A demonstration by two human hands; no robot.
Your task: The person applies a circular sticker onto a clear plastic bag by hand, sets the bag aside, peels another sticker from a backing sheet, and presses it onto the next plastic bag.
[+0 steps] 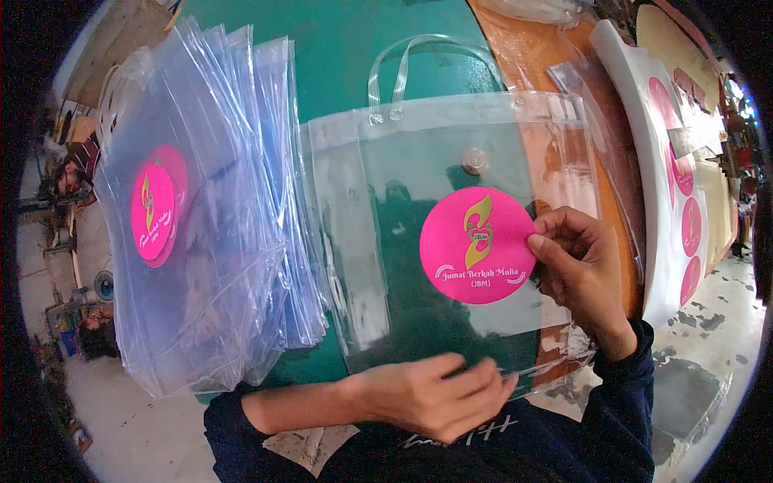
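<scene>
A clear plastic bag (403, 177) with see-through strap handles (435, 39) lies flat before me. Between the thumb and fingers of my right hand (584, 270) is the right edge of a round pink sticker (477, 282), which has a green and yellow leaf-like design. The sticker lies over the middle right of the bag; whether it is stuck down I cannot tell. Slightly blurred, my left hand (435, 394) reaches across the bag's near edge, its fingers loosely bent and apart, holding nothing I can see.
At left lies a thick pile of clear bags (217, 185), the top one bearing a pink sticker (153, 211). The tabletop is green (322, 48) and orange-brown (523, 40). A white sheet of pink stickers (656, 201) stands at right. Other people (76, 173) are at far left.
</scene>
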